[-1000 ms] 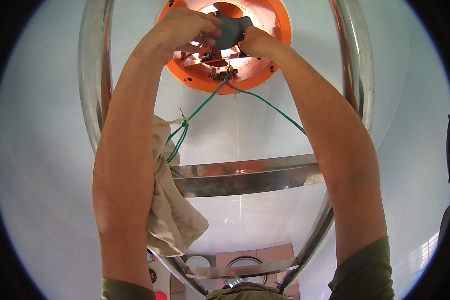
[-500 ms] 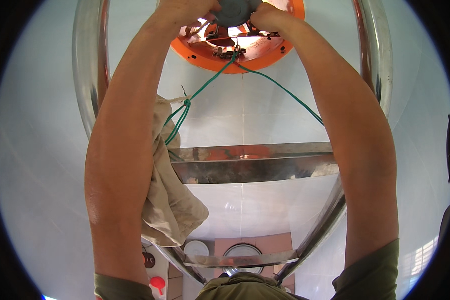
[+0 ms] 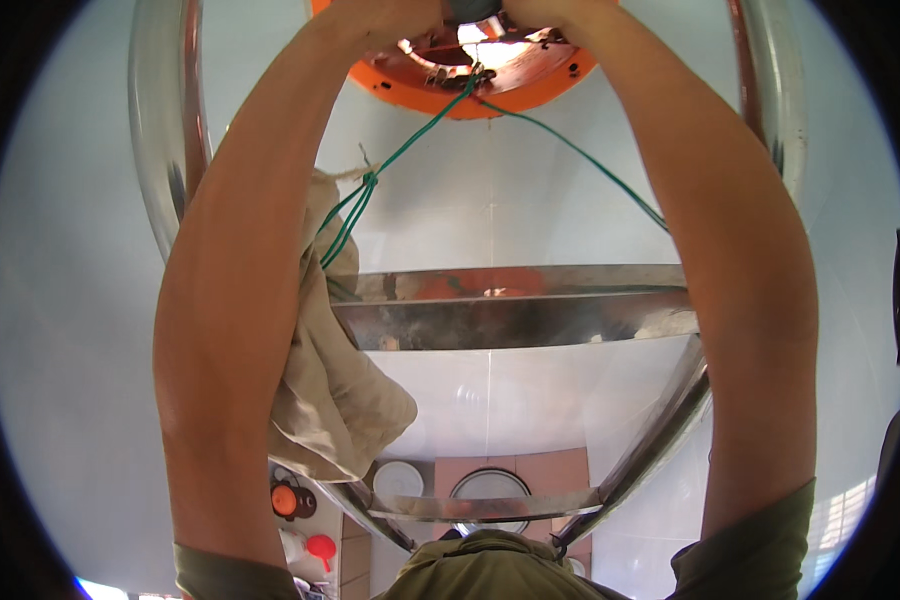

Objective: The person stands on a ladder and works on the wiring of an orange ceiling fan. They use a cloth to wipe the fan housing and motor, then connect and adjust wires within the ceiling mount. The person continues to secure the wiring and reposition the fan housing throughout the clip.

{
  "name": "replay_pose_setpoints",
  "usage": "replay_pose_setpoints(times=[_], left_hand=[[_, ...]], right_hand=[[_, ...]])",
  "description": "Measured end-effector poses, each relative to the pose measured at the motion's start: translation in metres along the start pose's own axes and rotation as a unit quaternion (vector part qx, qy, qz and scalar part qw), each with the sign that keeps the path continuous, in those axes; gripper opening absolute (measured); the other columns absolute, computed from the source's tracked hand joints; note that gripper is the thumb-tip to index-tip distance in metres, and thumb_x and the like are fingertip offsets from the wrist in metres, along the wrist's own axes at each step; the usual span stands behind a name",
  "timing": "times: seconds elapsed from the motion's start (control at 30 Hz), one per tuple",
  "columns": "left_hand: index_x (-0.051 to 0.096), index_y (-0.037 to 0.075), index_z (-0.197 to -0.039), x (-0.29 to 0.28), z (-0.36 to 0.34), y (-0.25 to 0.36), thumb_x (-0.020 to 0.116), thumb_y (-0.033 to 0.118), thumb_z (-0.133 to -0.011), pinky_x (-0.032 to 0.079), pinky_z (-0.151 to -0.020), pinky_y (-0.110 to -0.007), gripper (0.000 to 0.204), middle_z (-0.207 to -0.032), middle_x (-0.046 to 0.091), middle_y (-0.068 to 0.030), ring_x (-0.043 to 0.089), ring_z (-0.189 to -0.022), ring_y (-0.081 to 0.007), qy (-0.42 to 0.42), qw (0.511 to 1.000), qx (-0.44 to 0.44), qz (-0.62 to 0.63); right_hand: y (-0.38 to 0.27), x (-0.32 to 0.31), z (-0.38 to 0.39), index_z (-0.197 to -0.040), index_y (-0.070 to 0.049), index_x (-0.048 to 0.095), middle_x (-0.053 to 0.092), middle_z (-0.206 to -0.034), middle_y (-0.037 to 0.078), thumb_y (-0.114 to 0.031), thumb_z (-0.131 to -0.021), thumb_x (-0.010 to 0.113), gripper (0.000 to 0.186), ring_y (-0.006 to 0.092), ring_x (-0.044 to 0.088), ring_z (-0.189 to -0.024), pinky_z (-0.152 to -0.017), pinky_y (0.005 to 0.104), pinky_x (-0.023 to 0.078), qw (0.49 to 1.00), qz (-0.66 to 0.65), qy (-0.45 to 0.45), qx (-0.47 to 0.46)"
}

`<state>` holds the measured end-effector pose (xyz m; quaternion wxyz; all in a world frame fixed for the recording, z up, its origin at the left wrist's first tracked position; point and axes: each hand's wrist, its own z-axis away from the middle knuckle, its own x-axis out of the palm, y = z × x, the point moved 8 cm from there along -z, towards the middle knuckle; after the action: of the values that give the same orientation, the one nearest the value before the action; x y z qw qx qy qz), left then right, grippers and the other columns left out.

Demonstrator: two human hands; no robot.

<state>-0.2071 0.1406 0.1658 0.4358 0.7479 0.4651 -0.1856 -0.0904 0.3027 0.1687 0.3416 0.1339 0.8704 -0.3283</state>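
At the top edge, my left hand [image 3: 395, 16] and my right hand [image 3: 545, 10] flank a dark grey round fan motor [image 3: 473, 9], one on each side. The picture's edge cuts off most of the fingers, but both hands appear closed on the motor. It sits in front of a round orange fan frame [image 3: 460, 104], with bright light coming through the opening. A green wire [image 3: 420, 135] runs from the frame down to a knot at the left. Another green wire [image 3: 580, 150] slants down behind my right forearm. A beige cloth bag [image 3: 335, 400] hangs beside my left forearm.
A shiny metal ladder rung [image 3: 520, 320] crosses below the fan, between curved metal rails [image 3: 160, 130]. Pale tiled wall [image 3: 420, 230] lies behind. Far below are a round metal-rimmed lid or tray [image 3: 490, 485], a white round lid [image 3: 398, 478] and a red scoop-like item [image 3: 320, 546].
The view has shifted, so the fan and my hands sit higher and are cut off more by the top edge. My forearms have spread slightly apart. Both hands stay at the grey motor.
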Motion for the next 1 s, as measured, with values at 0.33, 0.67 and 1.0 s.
replay_pose_setpoints(times=[0.33, 0.67, 1.0], left_hand=[[0.082, -0.004, -0.098, -0.017, -0.017, -0.015, 0.067, 0.002, -0.088, 0.060, -0.064, -0.037, 0.019, -0.091, 0.080, -0.0189, 0.078, -0.075, -0.0258, 0.047, 0.998, 0.039, -0.015], [0.081, 0.000, -0.118, 0.004, -0.011, 0.006, 0.069, 0.011, -0.092, 0.062, -0.087, -0.036, 0.031, -0.103, 0.081, -0.0120, 0.076, -0.093, -0.0181, 0.060, 0.990, 0.103, -0.069], [0.076, -0.006, -0.095, 0.035, 0.004, 0.011, 0.057, 0.003, -0.095, 0.065, -0.070, -0.035, 0.021, -0.091, 0.080, -0.0209, 0.080, -0.075, -0.0290, -0.010, 0.970, -0.108, 0.218]], right_hand=[[-0.006, 0.009, 0.001, -0.142, -0.011, 0.063, 0.075, -0.105, 0.012, -0.001, -0.092, 0.056, 0.051, 0.0235, 0.069, -0.093, -0.077, 0.0380, 0.056, 0.998, 0.038, -0.024, 0.050], [-0.019, -0.007, 0.025, -0.094, -0.005, 0.066, 0.061, -0.089, 0.007, -0.007, -0.088, 0.055, 0.013, 0.0161, 0.050, -0.076, -0.064, 0.0353, 0.042, 0.993, 0.001, -0.030, 0.117], [-0.018, -0.024, 0.027, -0.111, 0.003, 0.071, 0.072, -0.092, 0.015, -0.008, -0.094, 0.052, 0.028, 0.0222, 0.065, -0.075, -0.064, 0.0390, 0.051, 0.994, -0.001, -0.021, 0.104]])
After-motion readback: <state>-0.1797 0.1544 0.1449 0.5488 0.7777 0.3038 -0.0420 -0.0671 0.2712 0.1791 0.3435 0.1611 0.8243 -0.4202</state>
